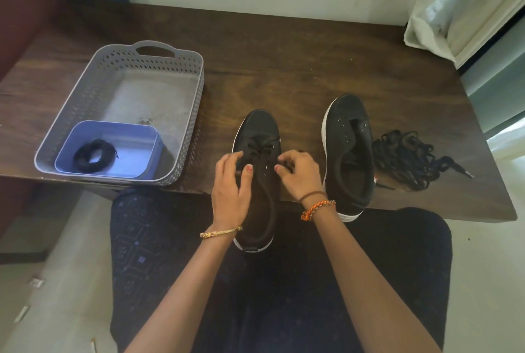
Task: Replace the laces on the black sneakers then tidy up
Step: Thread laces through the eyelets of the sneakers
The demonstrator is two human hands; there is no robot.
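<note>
A black sneaker (pixel 261 128) with a white sole lies at the table's front edge, its heel hanging over my lap. A black lace crosses its front eyelets. My left hand (pixel 230 182) pinches the lace at the shoe's left side, and my right hand (pixel 298 173) pinches it at the right side. The second black sneaker (pixel 350 151) stands to the right with bare eyelets. A loose heap of black laces (pixel 409 158) lies right of it. A coiled black lace (pixel 92 155) rests in a blue tub (pixel 113 128).
The blue tub sits in the near corner of a grey perforated basket (pixel 181 68) on the left of the dark wooden table (pixel 284 54). A white plastic-covered object (pixel 466 3) stands at the back right. A wall runs behind the table.
</note>
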